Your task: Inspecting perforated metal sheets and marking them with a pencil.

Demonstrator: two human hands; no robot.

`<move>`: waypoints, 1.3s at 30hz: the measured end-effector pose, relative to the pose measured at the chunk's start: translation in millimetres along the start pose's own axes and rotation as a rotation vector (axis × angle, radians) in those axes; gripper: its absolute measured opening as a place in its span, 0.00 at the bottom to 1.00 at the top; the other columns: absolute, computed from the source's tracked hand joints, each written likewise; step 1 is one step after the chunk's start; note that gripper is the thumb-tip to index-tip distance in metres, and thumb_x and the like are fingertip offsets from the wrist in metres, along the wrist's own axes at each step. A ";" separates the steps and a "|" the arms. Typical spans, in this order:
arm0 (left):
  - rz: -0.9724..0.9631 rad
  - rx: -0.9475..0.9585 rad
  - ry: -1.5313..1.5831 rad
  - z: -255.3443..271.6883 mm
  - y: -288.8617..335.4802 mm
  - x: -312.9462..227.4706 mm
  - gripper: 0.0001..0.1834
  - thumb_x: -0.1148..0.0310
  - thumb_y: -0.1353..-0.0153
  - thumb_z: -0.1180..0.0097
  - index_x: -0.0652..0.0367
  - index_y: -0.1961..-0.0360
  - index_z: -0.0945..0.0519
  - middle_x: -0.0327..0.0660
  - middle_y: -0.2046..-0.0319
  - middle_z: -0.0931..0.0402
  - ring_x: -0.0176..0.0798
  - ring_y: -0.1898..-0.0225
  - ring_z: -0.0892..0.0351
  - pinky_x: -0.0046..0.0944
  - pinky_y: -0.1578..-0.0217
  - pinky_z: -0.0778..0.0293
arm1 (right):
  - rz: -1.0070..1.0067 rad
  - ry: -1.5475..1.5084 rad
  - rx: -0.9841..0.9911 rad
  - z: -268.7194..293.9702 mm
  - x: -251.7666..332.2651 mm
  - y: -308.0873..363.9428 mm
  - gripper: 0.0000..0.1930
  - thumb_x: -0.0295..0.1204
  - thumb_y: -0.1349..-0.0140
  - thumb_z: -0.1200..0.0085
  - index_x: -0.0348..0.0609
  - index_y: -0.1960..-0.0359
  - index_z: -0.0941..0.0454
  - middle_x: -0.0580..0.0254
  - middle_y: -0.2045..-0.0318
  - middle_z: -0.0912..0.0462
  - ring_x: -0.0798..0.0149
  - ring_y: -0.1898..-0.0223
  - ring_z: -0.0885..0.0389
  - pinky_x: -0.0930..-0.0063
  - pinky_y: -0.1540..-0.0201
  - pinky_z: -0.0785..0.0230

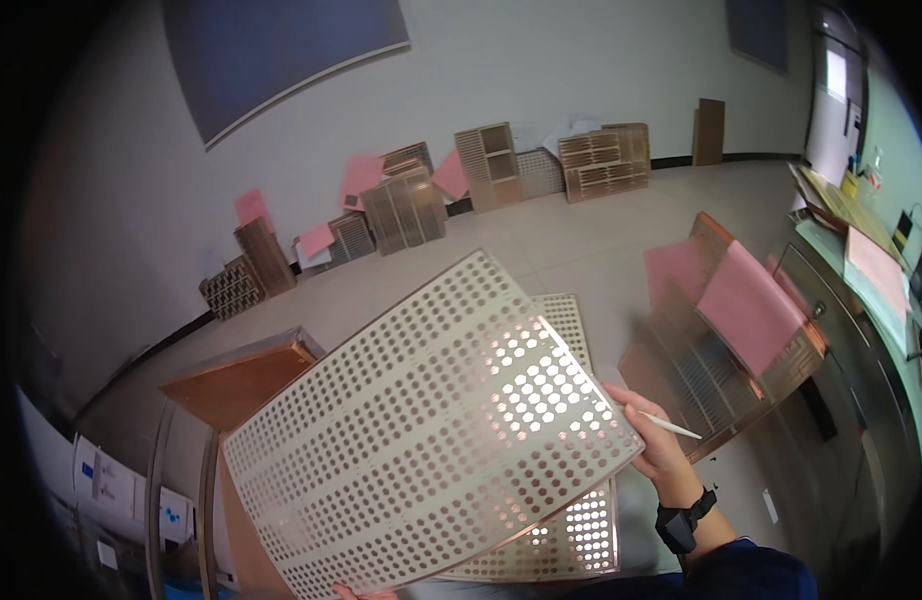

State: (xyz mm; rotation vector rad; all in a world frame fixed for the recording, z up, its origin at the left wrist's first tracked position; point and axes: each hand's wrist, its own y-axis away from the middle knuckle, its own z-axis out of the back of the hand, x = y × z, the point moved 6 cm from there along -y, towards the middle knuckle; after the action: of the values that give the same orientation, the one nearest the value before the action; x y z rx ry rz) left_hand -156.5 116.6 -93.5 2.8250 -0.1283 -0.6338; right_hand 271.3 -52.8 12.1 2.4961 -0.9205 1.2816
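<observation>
A large thin circuit-board panel [411, 410], pale with rows of round coppery pads, is held up tilted in front of me. Bright light glints off the pads near its right side. My right hand [653, 435] grips the panel's right edge, with a slim white pen-like stick [671, 426] also between its fingers. At the lower edge, my left hand [363, 594] shows only its fingertips, closed on the panel's rim; the rest is out of the picture. Beneath lies a similar dotted panel [606, 540], mostly covered by the raised one.
To the left stands a brown board [243, 375] by metal rails [209, 500]. At right, patterned copper panels [696, 385] lean with pink sheets [751, 305] on them. More panels [406, 212] rest along the wall. A bench [881, 270] with papers runs down the far right.
</observation>
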 end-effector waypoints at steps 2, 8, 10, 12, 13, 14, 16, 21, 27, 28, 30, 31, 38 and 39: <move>-0.081 -0.053 -0.112 -1.9 0.1 -4.9 0.29 0.59 0.33 0.54 0.65 0.36 0.40 0.50 0.37 0.38 0.50 0.39 0.37 0.51 0.37 0.43 | -0.029 -0.012 0.063 -1.4 -5.6 0.5 0.25 0.33 0.33 0.54 0.30 0.39 0.38 0.49 0.43 0.29 0.62 0.42 0.29 0.68 0.40 0.35; -0.093 0.026 -0.248 0.3 -4.7 -10.7 0.31 0.57 0.34 0.52 0.66 0.37 0.39 0.50 0.37 0.39 0.50 0.39 0.37 0.51 0.37 0.44 | -0.066 -0.015 0.046 -4.7 -4.1 4.5 0.24 0.32 0.33 0.53 0.30 0.39 0.38 0.49 0.42 0.30 0.61 0.42 0.29 0.69 0.41 0.35; -0.137 0.041 -0.253 3.4 -7.1 -13.4 0.30 0.57 0.34 0.53 0.67 0.37 0.39 0.50 0.37 0.38 0.49 0.39 0.37 0.51 0.37 0.43 | -0.072 -0.012 0.070 -7.9 -7.9 1.2 0.25 0.33 0.33 0.54 0.30 0.39 0.38 0.50 0.42 0.30 0.62 0.42 0.29 0.70 0.41 0.35; -0.195 0.056 -0.259 -2.5 -3.1 -18.7 0.30 0.57 0.34 0.54 0.67 0.37 0.39 0.50 0.38 0.38 0.48 0.39 0.37 0.51 0.37 0.43 | -0.078 0.162 0.041 1.0 -9.7 0.4 0.25 0.36 0.32 0.54 0.32 0.39 0.37 0.55 0.46 0.26 0.66 0.48 0.25 0.73 0.46 0.32; -0.153 0.031 -0.215 -7.6 -0.2 -14.2 0.29 0.58 0.33 0.54 0.67 0.37 0.39 0.49 0.38 0.38 0.47 0.40 0.36 0.52 0.38 0.42 | -0.084 0.149 0.062 11.2 -13.0 0.5 0.25 0.36 0.32 0.54 0.32 0.39 0.37 0.55 0.46 0.26 0.66 0.48 0.25 0.73 0.46 0.32; -0.110 0.009 -0.174 -11.7 4.6 -10.3 0.29 0.59 0.33 0.54 0.67 0.37 0.39 0.49 0.38 0.38 0.46 0.40 0.36 0.52 0.38 0.41 | -0.178 0.271 0.058 32.8 -22.0 3.3 0.25 0.38 0.32 0.54 0.33 0.40 0.35 0.59 0.51 0.23 0.69 0.52 0.24 0.75 0.49 0.31; -0.301 0.108 -0.452 -13.2 11.0 -14.3 0.29 0.57 0.33 0.54 0.65 0.37 0.39 0.48 0.38 0.38 0.47 0.40 0.36 0.53 0.39 0.40 | -0.280 0.382 0.096 52.4 -33.9 2.2 0.24 0.40 0.32 0.54 0.34 0.42 0.33 0.62 0.55 0.21 0.73 0.57 0.23 0.77 0.53 0.30; -0.029 0.155 0.043 -28.4 -15.8 -8.5 0.28 0.51 0.31 0.60 0.56 0.36 0.39 0.43 0.36 0.39 0.46 0.36 0.41 0.56 0.36 0.44 | -0.178 0.199 -0.073 40.4 -28.8 -13.4 0.14 0.37 0.33 0.51 0.40 0.56 0.26 0.68 0.63 0.20 0.76 0.63 0.24 0.79 0.58 0.30; -0.009 0.175 0.055 -64.3 -33.9 10.9 0.32 0.48 0.34 0.54 0.55 0.36 0.39 0.42 0.36 0.39 0.47 0.37 0.39 0.55 0.36 0.45 | 0.110 0.107 -0.192 22.1 -6.1 -25.0 0.12 0.37 0.32 0.53 0.41 0.56 0.29 0.64 0.61 0.20 0.74 0.60 0.23 0.78 0.55 0.31; 0.019 0.238 0.001 -69.2 -39.4 14.1 0.31 0.50 0.34 0.53 0.55 0.36 0.39 0.42 0.37 0.38 0.46 0.37 0.39 0.53 0.36 0.44 | 0.188 0.118 -0.184 19.2 2.3 -27.0 0.12 0.37 0.32 0.53 0.41 0.56 0.29 0.64 0.61 0.20 0.73 0.60 0.23 0.78 0.54 0.31; -0.063 -0.047 0.000 -54.3 -58.3 15.9 0.30 0.57 0.34 0.50 0.54 0.34 0.41 0.44 0.39 0.37 0.42 0.38 0.39 0.46 0.37 0.42 | 0.346 0.160 -0.130 14.0 20.0 -30.6 0.13 0.37 0.32 0.54 0.41 0.55 0.29 0.64 0.59 0.20 0.73 0.57 0.24 0.76 0.51 0.33; -0.071 -0.048 0.008 -53.9 -59.5 16.1 0.30 0.57 0.34 0.50 0.54 0.34 0.41 0.44 0.39 0.37 0.42 0.38 0.39 0.46 0.37 0.42 | 0.346 0.159 -0.119 10.1 23.8 -33.0 0.13 0.37 0.32 0.54 0.41 0.55 0.29 0.64 0.59 0.20 0.73 0.57 0.24 0.76 0.51 0.33; -0.028 0.189 -0.266 -89.4 -37.7 28.7 0.28 0.64 0.32 0.54 0.57 0.34 0.45 0.50 0.37 0.43 0.47 0.37 0.41 0.46 0.36 0.42 | 0.527 0.310 -0.058 9.6 47.0 -29.3 0.15 0.38 0.31 0.54 0.41 0.52 0.29 0.64 0.55 0.23 0.74 0.54 0.27 0.77 0.48 0.39; -0.013 0.225 -0.297 -95.4 -34.5 28.1 0.28 0.63 0.32 0.54 0.57 0.34 0.45 0.50 0.37 0.44 0.47 0.37 0.42 0.46 0.36 0.42 | 0.556 0.418 -0.076 18.7 45.5 -25.5 0.15 0.40 0.32 0.53 0.40 0.53 0.28 0.65 0.56 0.23 0.74 0.56 0.28 0.78 0.50 0.39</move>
State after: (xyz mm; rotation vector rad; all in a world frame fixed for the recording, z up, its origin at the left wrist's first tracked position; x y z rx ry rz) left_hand -88.9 166.7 -30.2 2.9240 -0.2484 -1.1035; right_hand 318.9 -60.6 39.3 1.8523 -1.5614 1.7866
